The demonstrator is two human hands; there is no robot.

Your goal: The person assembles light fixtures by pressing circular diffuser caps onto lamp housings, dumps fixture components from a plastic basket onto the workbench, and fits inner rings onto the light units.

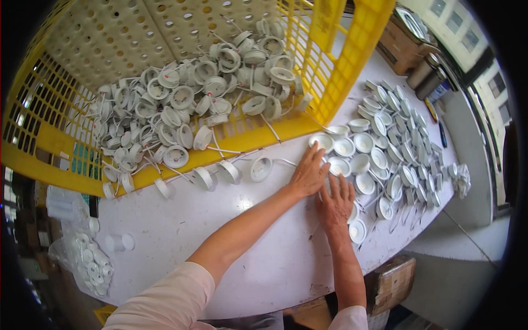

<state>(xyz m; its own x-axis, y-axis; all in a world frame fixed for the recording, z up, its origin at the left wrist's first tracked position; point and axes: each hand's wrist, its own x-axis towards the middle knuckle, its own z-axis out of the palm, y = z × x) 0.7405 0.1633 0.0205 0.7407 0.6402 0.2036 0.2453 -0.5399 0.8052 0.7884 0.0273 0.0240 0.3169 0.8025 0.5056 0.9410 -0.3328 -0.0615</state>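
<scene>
My left hand [309, 171] reaches to the near edge of a group of round white light fittings, its fingers stretched out. Its fingertips are at the rim of one fitting [321, 142]. Just right of it and closer to me, my right hand [335, 204] lies low over the table, fingers spread. The fingertips of that hand are near another white fitting [339, 166]. Many of the fittings on the right stand packed together, cup side up or tilted in rows [404, 146], with thin wires trailing. Neither hand visibly holds anything.
A large yellow plastic crate [264, 132], lying on its side, holds a heap of wired white fittings [181, 98]. Several fittings [228, 172] have spilled before it on the white table [247, 258]. A bag of small white parts [93, 264] sits left; dark cylinders [426, 74] stand back right.
</scene>
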